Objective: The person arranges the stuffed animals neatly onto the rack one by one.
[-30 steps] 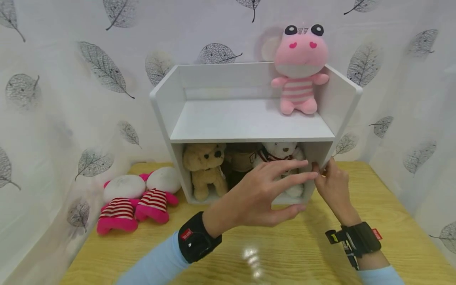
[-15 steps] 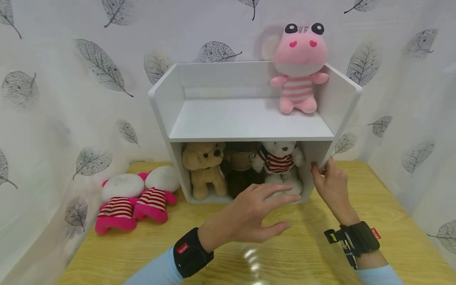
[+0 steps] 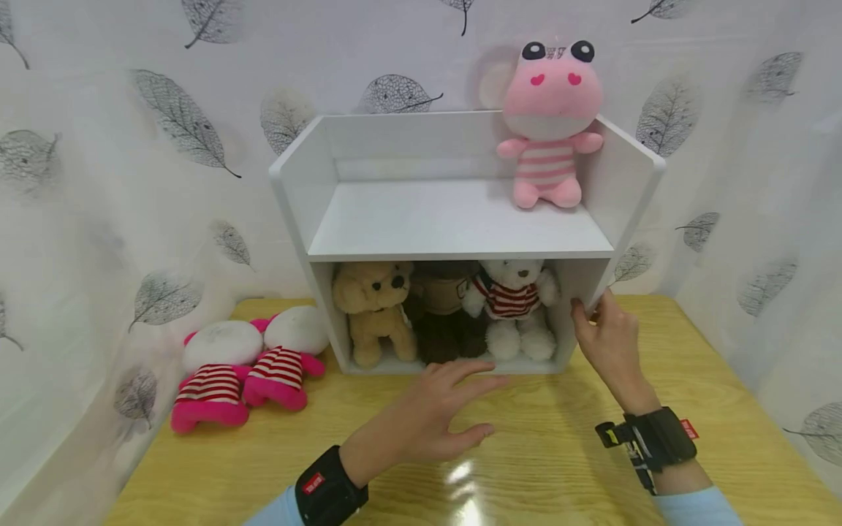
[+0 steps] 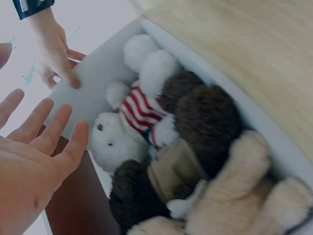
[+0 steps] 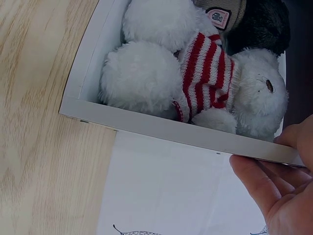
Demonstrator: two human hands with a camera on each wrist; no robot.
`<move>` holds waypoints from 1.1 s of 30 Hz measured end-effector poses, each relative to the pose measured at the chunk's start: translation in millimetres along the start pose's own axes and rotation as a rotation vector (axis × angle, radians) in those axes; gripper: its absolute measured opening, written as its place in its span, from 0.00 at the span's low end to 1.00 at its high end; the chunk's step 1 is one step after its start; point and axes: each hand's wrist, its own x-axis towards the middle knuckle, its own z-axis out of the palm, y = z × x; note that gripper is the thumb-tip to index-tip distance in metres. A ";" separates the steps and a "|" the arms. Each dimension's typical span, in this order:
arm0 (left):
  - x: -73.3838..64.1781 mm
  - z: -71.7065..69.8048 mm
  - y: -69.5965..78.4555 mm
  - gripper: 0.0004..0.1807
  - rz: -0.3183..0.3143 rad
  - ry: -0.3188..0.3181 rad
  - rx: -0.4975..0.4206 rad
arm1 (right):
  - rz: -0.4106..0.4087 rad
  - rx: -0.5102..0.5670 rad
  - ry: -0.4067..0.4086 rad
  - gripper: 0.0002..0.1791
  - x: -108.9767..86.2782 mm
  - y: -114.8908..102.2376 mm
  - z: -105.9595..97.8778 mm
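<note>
A white two-level shelf [image 3: 460,219] stands on the wooden table. My right hand [image 3: 610,347] grips the front edge of its right side panel [image 5: 161,125], thumb inside and fingers outside. My left hand [image 3: 430,413] hangs in front of the lower level with its fingers spread, holding nothing. In the lower level sit a tan plush dog [image 3: 375,314], a dark brown teddy bear [image 4: 205,122] in a beige top, and a white teddy bear [image 3: 516,310] in a red-and-white striped sweater. A pink plush toy [image 3: 547,131] with large eyes sits at the right of the upper level.
Two plush toys with white heads, a left one [image 3: 213,372] and a right one [image 3: 286,358], both in pink with red-and-white stripes, lie on the table [image 3: 546,467] left of the shelf. A white curtain [image 3: 717,146] with leaf prints hangs behind and at both sides.
My left hand has drawn back down and to the left, away from the shelf's right side, uncovering the white teddy bear. My right hand keeps its grip on the panel.
</note>
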 end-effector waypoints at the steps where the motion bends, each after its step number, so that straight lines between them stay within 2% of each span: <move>1: -4.3 -0.5 -1.2 0.35 -0.022 -0.004 -0.006 | -0.003 -0.001 0.000 0.16 -0.1 -0.4 0.3; 6: -20.8 -2.4 -8.8 0.35 -0.087 -0.004 0.017 | -0.020 -0.021 0.004 0.16 -0.1 -0.7 -0.1; 15: -45.8 -7.3 -21.4 0.38 -0.156 0.030 0.123 | 0.015 -0.016 0.001 0.15 -1.1 -0.7 1.2; 19: -60.4 -12.5 -28.6 0.36 -0.210 0.050 0.144 | 0.025 -0.003 0.004 0.15 -1.6 -0.7 2.4; 23: -79.0 -21.4 -36.5 0.35 -0.297 0.065 0.154 | 0.032 0.001 0.004 0.15 -2.4 -1.2 2.8; 28: -104.8 -36.1 -44.8 0.34 -0.463 0.068 0.170 | 0.032 -0.010 0.003 0.15 -3.0 -1.2 2.6; 30: -115.3 -42.6 -49.0 0.33 -0.509 0.073 0.201 | 0.028 -0.014 0.004 0.15 -3.2 -0.9 2.4; 33: -129.4 -53.2 -56.7 0.32 -0.542 0.096 0.276 | 0.022 -0.018 0.004 0.15 -3.6 -0.4 2.5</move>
